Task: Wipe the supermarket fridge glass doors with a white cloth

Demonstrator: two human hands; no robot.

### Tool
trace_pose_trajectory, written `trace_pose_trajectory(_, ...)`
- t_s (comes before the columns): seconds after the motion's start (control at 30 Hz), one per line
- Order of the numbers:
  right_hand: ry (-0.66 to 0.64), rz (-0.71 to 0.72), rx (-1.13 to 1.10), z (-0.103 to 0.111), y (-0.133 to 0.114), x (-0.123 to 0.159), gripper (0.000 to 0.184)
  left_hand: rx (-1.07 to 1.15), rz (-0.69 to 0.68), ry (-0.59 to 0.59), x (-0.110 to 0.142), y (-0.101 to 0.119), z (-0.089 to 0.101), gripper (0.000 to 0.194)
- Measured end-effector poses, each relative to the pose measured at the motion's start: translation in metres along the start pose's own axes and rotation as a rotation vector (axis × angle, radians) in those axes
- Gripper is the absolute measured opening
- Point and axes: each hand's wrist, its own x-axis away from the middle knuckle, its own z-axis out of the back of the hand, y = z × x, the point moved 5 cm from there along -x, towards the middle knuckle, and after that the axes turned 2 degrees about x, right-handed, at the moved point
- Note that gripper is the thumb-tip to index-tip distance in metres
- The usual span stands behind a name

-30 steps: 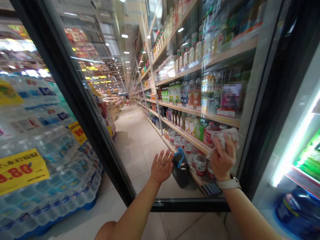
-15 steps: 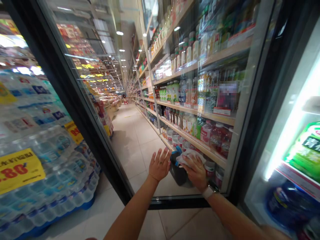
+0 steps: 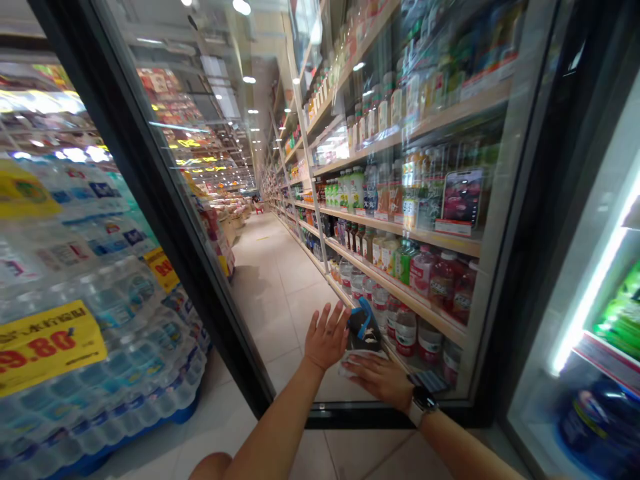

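Right hand (image 3: 383,381): fingers extended, nearly together, palm-down grip pressing white cloth (image 3: 361,360) against glass door (image 3: 280,267); cloth mostly under the fingers. Left hand (image 3: 326,337): open grip, fingers spread, no object in it, palm toward the glass just left of the cloth. Watch (image 3: 424,399) on right wrist. Beyond the grips, through the glass: dark bin (image 3: 361,327) with blue strap (image 3: 367,317), then shelves of bottles (image 3: 405,330) up and right.
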Motion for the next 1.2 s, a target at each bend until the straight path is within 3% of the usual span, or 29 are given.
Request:
trace_pose_trajectory(0.2,0.062,-0.123,0.226,0.042,0.042,-0.023,0.030,0.000,0.001,-0.017,0.000,-0.002,-0.004,0.064)
trace_pose_trajectory(0.43,0.435,-0.575,0.488,0.113,0.107,-0.025,0.043,-0.001,0.010,-0.042,0.002,-0.002,-0.005,0.065)
trace_pose_trajectory(0.57,0.675,-0.751,0.524,0.127,0.121,-0.017,0.048,-0.005,0.012,-0.036,0.001,0.000,-0.003,0.062)
trace_pose_trajectory(0.67,0.629,-0.731,0.476,0.111,0.110,-0.020,0.050,-0.001,0.012,-0.028,0.001,0.001,-0.002,0.061)
trace_pose_trajectory(0.87,0.284,-0.441,0.270,0.049,0.051,-0.023,0.043,0.002,0.011,-0.020,-0.002,0.001,0.000,0.059)
trace_pose_trajectory(1.03,0.059,-0.104,0.072,0.003,0.003,0.000,0.026,0.003,0.005,-0.001,-0.002,0.000,0.001,0.060)
trace_pose_trajectory(1.2,-0.052,-0.025,-0.023,-0.023,-0.013,0.020,0.026,-0.030,0.005,-0.032,0.001,0.000,-0.002,0.061)
